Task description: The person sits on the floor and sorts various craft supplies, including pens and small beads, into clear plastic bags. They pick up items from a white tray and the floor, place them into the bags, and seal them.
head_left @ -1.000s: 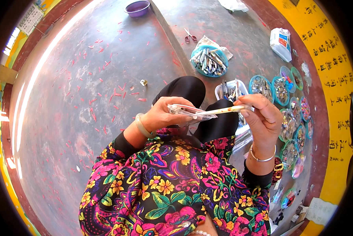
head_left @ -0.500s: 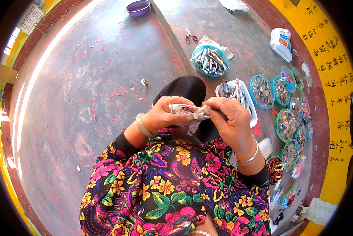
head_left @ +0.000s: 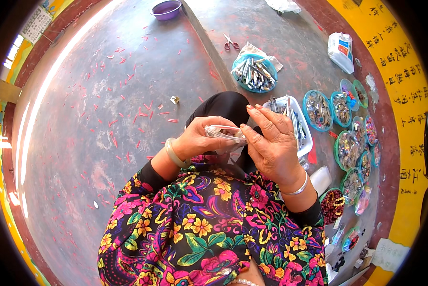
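In front of my chest, my left hand (head_left: 198,138) is closed on a small clear plastic pouch or case (head_left: 227,128) with a pale rim. Small light-coloured pieces show through it, too blurred to name. My right hand (head_left: 275,151) hovers at its right end with fingers stretched and spread. One fingertip lies at the pouch's edge; whether it touches I cannot tell. Beyond the right hand stands a white plastic basket (head_left: 307,143) of pens, and past my knee a turquoise bowl (head_left: 238,82) is heaped with more pens.
To the right, several round baskets (head_left: 338,155) hold small trinkets. Scissors (head_left: 230,43) lie on the floor near the pen bowl. A purple basin (head_left: 167,15) stands far off, and a white packet (head_left: 341,53) rests by the yellow wall. Red scraps (head_left: 142,114) litter the floor at left.
My right hand has let go of the pouch's right end. Its fingers have opened and lifted. The left hand keeps its hold in the same place.
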`<state>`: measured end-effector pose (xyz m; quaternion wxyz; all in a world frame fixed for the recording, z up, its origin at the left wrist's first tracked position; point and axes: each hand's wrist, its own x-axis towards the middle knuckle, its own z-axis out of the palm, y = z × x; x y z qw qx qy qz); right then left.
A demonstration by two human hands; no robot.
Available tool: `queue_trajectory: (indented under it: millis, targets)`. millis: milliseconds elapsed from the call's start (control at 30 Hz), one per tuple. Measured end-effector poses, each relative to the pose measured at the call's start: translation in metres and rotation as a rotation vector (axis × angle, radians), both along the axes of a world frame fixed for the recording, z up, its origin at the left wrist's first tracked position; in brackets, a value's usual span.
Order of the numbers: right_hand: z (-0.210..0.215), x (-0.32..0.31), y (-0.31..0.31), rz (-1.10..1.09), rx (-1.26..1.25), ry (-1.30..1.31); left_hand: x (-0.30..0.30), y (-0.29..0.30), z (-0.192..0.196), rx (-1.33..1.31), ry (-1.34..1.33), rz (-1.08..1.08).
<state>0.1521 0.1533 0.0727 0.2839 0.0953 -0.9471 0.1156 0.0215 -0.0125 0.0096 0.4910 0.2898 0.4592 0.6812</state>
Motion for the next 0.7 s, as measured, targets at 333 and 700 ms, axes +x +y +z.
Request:
queue_trajectory:
  millis: [333,700]
  targets:
    - [-0.010,-0.006,0.007,0.017,-0.337,-0.005,0.001,0.004,0.003,0.014,0.031,0.018]
    - [0.008,-0.006,0.005,0.050,-0.127,-0.022,0.004,0.005,-0.001,-0.014,0.063,0.036]
